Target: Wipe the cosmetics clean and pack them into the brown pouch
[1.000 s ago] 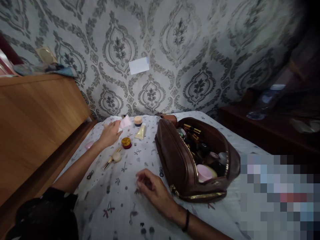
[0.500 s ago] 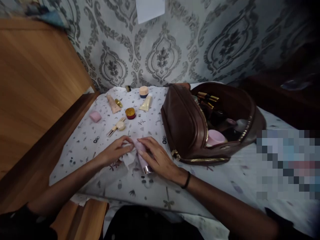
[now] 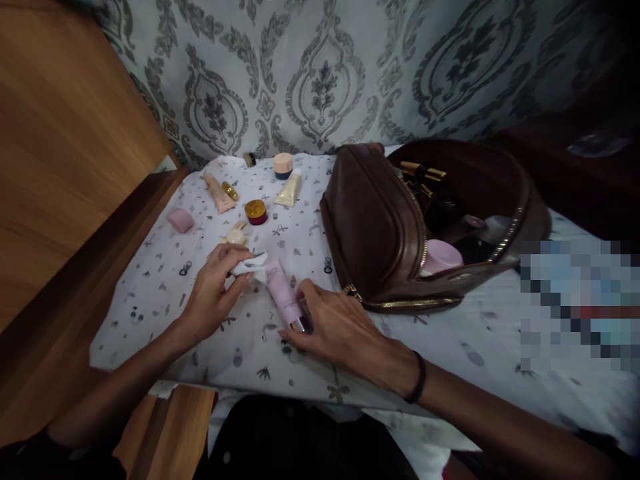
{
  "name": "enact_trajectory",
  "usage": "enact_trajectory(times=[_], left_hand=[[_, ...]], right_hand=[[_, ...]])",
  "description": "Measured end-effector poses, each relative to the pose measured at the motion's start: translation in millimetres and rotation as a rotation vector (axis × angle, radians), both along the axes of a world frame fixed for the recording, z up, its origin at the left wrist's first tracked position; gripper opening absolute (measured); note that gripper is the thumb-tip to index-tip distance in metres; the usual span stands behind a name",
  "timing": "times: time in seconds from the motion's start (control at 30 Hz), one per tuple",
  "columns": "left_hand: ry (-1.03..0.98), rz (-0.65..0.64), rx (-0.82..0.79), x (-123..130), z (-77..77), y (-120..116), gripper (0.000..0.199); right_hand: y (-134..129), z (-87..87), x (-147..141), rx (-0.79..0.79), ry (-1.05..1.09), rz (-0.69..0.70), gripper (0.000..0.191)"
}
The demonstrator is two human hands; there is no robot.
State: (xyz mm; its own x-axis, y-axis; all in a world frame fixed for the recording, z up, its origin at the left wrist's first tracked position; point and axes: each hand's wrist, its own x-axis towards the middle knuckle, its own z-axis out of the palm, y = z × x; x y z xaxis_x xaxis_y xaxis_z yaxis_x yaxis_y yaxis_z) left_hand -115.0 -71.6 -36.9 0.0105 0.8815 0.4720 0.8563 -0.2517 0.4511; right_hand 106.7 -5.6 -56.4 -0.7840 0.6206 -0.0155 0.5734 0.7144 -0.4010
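Observation:
A pink cosmetic tube (image 3: 283,293) with a shiny silver cap lies slanted on the printed cloth, its cap end towards me. My right hand (image 3: 337,327) is closed around the cap end, thumb on the near side and fingers on the far side. Pinched in my left hand (image 3: 215,287) is a folded white tissue (image 3: 250,265), which touches the tube's far end. Just beyond my left hand sits a small cream-coloured round item (image 3: 237,235), partly covered by the fingers.
An unzipped brown makeup bag (image 3: 380,227) stands at right, with a pink jar (image 3: 443,257) inside. Farther back lie a red-and-gold jar (image 3: 256,213), a cream tube (image 3: 289,190), a peach-lidded jar (image 3: 283,165), a beige tube (image 3: 219,193) and a pink sponge (image 3: 181,220).
My left hand has drawn back to the left with the tissue. My right hand has slid from the tube's middle down to its cap end, uncovering the tube's body.

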Motion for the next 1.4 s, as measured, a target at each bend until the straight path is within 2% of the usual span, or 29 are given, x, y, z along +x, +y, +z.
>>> enact_trajectory(times=[0.07, 0.13, 0.23, 0.33, 0.43, 0.53, 0.7, 0.9, 1.0, 1.13, 1.27, 1.4], left_hand=[[0.081, -0.062, 0.078, 7.4, -1.5, -5.1, 0.024], [0.156, -0.161, 0.156, 16.8, -6.2, -10.3, 0.03], [0.253, -0.323, 0.221, 32.8, -18.7, -15.5, 0.034], [0.363, -0.379, 0.191, 46.8, -31.2, -15.8, 0.031], [0.431, -0.361, 0.193, 53.5, -36.7, -12.7, 0.025], [0.439, -0.35, 0.176, 48.6, -35.7, -9.2, 0.022], [0.376, -0.258, 0.092, 12.2, -36.3, -7.3, 0.033], [0.305, -0.101, 0.045, -37.7, -51.4, -18.1, 0.038], [0.286, -0.101, 0.026, -47.9, -56.7, -22.8, 0.036], [0.273, -0.058, -0.026, -48.6, -53.7, -23.5, 0.035], [0.279, 0.009, 0.004, -35.5, -42.9, -25.3, 0.034], [0.357, -0.122, 0.099, -4.1, -32.3, -29.5, 0.032]], right_hand=[[-0.7, -6.0, 2.9, -0.035, 0.055, -0.004, 0.036], [1.7, -14.0, 4.1, -0.052, 0.18, 0.004, 0.029], [7.0, -27.7, 4.4, -0.063, 0.387, 0.016, 0.042], [11.1, -39.0, 5.0, -0.085, 0.488, 0.026, 0.063], [13.4, -45.0, 6.1, -0.119, 0.516, 0.024, 0.078], [14.2, -47.4, 6.3, -0.142, 0.537, 0.015, 0.077], [14.4, -46.2, 5.3, -0.117, 0.551, 0.011, 0.058], [14.1, -37.3, 5.0, -0.042, 0.541, 0.066, 0.013], [14.0, -36.5, 5.3, -0.018, 0.535, 0.098, 0.017], [13.5, -38.0, 6.3, 0.016, 0.477, 0.137, 0.03], [12.5, -40.8, 6.3, -0.028, 0.471, 0.063, 0.034], [12.0, -44.6, 6.2, -0.094, 0.522, 0.01, 0.045]])
